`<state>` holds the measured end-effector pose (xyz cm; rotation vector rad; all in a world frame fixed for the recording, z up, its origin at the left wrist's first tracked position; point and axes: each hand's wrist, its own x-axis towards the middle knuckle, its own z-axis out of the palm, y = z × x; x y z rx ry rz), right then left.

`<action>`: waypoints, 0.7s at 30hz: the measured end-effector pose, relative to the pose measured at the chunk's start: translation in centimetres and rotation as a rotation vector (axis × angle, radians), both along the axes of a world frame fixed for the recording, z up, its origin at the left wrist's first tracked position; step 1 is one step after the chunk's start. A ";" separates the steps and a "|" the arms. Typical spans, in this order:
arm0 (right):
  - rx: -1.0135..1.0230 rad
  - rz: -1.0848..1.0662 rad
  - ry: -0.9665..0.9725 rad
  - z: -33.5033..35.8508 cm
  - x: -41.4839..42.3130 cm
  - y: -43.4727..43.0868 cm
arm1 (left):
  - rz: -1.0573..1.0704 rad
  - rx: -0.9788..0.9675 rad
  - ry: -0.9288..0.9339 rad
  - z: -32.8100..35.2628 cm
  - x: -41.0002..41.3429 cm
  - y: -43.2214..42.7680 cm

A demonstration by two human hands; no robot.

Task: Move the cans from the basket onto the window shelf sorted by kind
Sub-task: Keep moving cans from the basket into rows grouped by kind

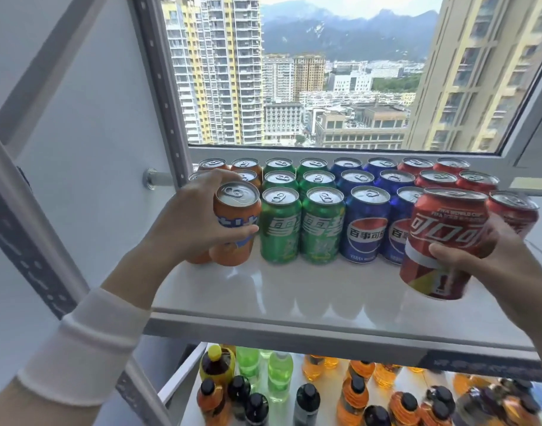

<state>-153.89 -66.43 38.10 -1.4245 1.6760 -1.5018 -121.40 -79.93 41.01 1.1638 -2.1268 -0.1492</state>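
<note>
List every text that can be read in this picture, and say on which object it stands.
"可口可": red aluminium can held in the right hand; "FIFA WORLD CUP" near its rim, faint.
"百事可": front blue aluminium can; its small bottom line is blurred.
"雪" and one more character, partly legible: front green aluminium cans.
Orange aluminium can in the left hand: lettering covered, unreadable.

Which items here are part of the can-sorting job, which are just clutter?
In the job:
- orange can in left hand
- red can in right hand
- green cans, blue cans in rows
- window shelf

Lying about:
- bottles on the lower shelf
- metal rack post
</note>
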 end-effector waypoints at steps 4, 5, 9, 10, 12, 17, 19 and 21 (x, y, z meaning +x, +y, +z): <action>-0.053 -0.005 0.082 1.8 -2.1 -0.3 | 0.068 -0.025 -0.146 1.0 0.4 -0.6; -0.051 -0.002 0.113 2.2 -2.5 -0.4 | 0.077 -0.021 -0.187 1.2 0.4 -0.8; 0.015 0.001 0.259 3.5 -4.4 -1.0 | 0.083 0.031 -0.298 1.3 -0.1 -1.5; 0.037 -0.007 0.291 3.7 -4.8 -1.2 | 0.080 0.036 -0.311 1.2 -0.2 -1.6; 0.082 -0.008 0.356 4.1 -5.3 -1.6 | 0.070 0.041 -0.332 1.0 -0.6 -1.8; 0.207 0.015 0.458 5.2 -5.9 -2.4 | 0.080 0.013 -0.352 0.4 -0.5 -2.9; 0.232 0.039 0.432 5.4 -6.1 -2.6 | 0.075 -0.032 -0.379 0.3 -0.4 -3.6; 0.235 0.055 0.463 5.5 -6.6 -2.8 | 0.074 -0.052 -0.408 0.4 -0.5 -4.1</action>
